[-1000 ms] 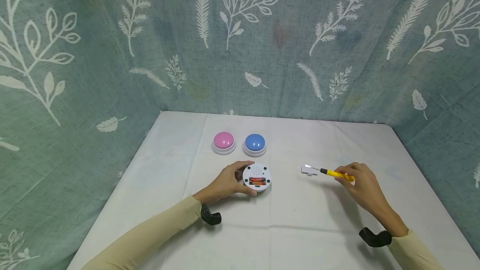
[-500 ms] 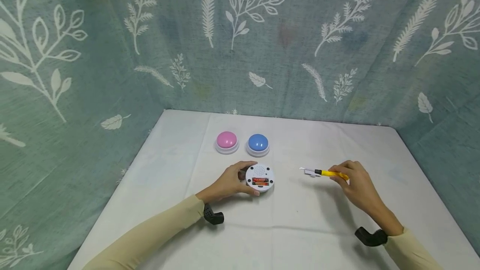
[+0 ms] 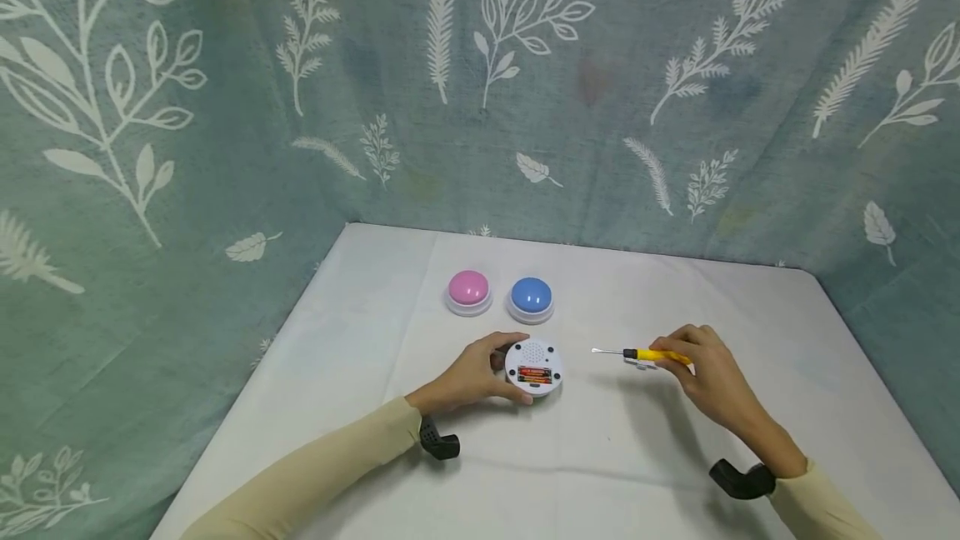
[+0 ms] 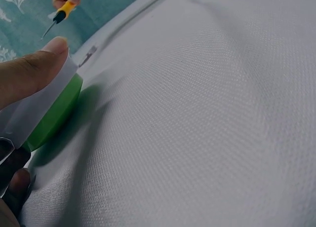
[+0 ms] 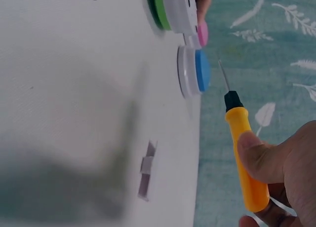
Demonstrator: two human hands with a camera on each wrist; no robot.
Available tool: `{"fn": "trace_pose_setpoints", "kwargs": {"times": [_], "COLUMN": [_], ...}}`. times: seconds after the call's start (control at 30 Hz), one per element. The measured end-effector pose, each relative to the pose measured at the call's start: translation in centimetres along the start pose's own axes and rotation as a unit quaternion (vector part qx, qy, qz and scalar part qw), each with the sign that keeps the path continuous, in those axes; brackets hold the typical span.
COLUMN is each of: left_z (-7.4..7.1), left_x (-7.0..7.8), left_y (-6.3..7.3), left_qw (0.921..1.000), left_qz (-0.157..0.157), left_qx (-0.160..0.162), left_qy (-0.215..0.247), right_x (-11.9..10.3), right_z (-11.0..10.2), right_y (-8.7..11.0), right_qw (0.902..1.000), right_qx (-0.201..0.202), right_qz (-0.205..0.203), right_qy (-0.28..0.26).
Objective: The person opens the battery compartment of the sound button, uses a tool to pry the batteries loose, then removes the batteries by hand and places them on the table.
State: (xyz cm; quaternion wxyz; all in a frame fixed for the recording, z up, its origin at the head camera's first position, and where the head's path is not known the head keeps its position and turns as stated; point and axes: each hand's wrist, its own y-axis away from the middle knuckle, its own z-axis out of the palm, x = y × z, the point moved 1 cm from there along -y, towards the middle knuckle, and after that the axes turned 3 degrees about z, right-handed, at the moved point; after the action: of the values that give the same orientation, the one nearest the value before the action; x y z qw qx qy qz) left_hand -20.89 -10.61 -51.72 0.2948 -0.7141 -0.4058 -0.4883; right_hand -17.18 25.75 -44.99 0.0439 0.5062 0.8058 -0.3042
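My left hand [image 3: 480,372] grips a round white button device [image 3: 534,363] by its edge, thumb on the near side. Its underside faces up, with red batteries [image 3: 535,375] showing in an uncovered compartment. The left wrist view shows the device's green dome [image 4: 57,113] facing down toward the cloth. In my right hand [image 3: 701,369] is a yellow screwdriver [image 5: 242,158] with a black collar, its metal shaft pointing left toward the device. Below the screwdriver a small white battery cover [image 5: 146,171] lies on the table, partly hidden in the head view.
Two more button devices stand dome up behind the left hand, one pink [image 3: 468,288] and one blue [image 3: 531,297]. A white cloth covers the table [image 3: 465,498]. A green leaf-patterned curtain [image 3: 450,165] hangs along the back and sides.
The screwdriver has moved left relative to the battery cover, its tip going past the cover toward the device. The left hand keeps its grip on the device. The head view has shifted slightly.
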Motion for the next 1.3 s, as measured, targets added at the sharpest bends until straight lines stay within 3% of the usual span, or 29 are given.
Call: {"fn": "trace_pose_setpoints", "kwargs": {"times": [0.67, 0.97, 1.3], "left_z": [-0.1, -0.3, -0.2], "left_x": [0.2, 0.1, 0.4], "left_y": [0.2, 0.4, 0.2], "left_qw": [0.9995, 0.9995, 0.9988], "left_qz": [0.008, 0.005, 0.01], "left_qx": [0.004, 0.0, -0.004], "left_qy": [-0.031, -0.033, -0.047], "right_x": [-2.0, -2.5, -3.5], "right_z": [0.6, 1.1, 1.1], "right_y": [-1.5, -1.6, -2.0], "right_qw": [0.9983, 0.9951, 0.9939], "right_qx": [-0.039, -0.03, -0.045], "right_qz": [-0.039, -0.09, -0.101], "right_qy": [-0.019, -0.029, -0.008]}}
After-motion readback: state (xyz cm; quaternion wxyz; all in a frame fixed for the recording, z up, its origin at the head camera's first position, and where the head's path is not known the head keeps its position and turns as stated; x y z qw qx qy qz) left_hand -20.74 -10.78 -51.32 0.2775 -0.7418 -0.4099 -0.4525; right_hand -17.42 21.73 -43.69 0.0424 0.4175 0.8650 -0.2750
